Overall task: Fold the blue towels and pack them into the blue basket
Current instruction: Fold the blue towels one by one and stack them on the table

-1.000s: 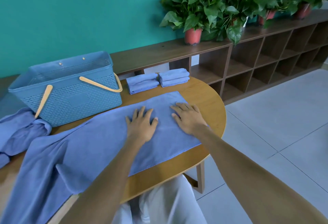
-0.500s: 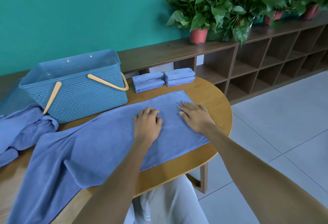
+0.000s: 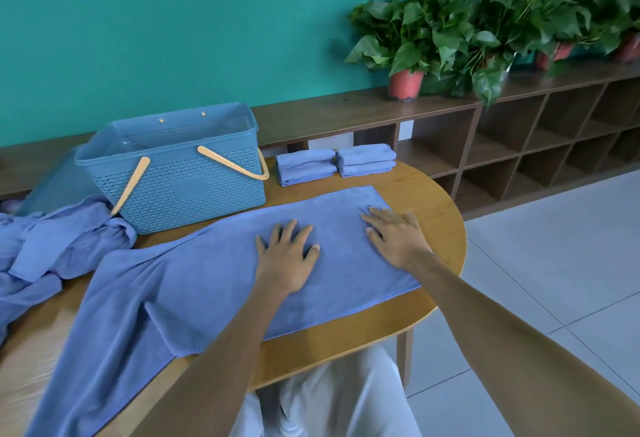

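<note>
A large blue towel (image 3: 194, 284) lies spread across the wooden table (image 3: 436, 194), its left end rumpled and hanging toward the near edge. My left hand (image 3: 287, 256) rests flat on the towel's middle with fingers spread. My right hand (image 3: 394, 235) presses flat on the towel near its far right corner. The blue basket (image 3: 180, 173) with tan handles stands behind the towel at the left, its inside looking empty. Two folded blue towels (image 3: 306, 166) (image 3: 365, 159) sit side by side to the right of the basket. More crumpled blue towels (image 3: 52, 239) lie heaped at the far left.
A low brown shelf unit (image 3: 519, 138) runs along the teal wall behind the table, with potted plants (image 3: 408, 48) on top. Grey tiled floor (image 3: 554, 263) lies to the right of the table's rounded edge.
My left hand's fingers, curled half a second ago, are spread flat on the towel again. The right hand has shifted slightly toward the towel's right corner. The camera moved closer.
</note>
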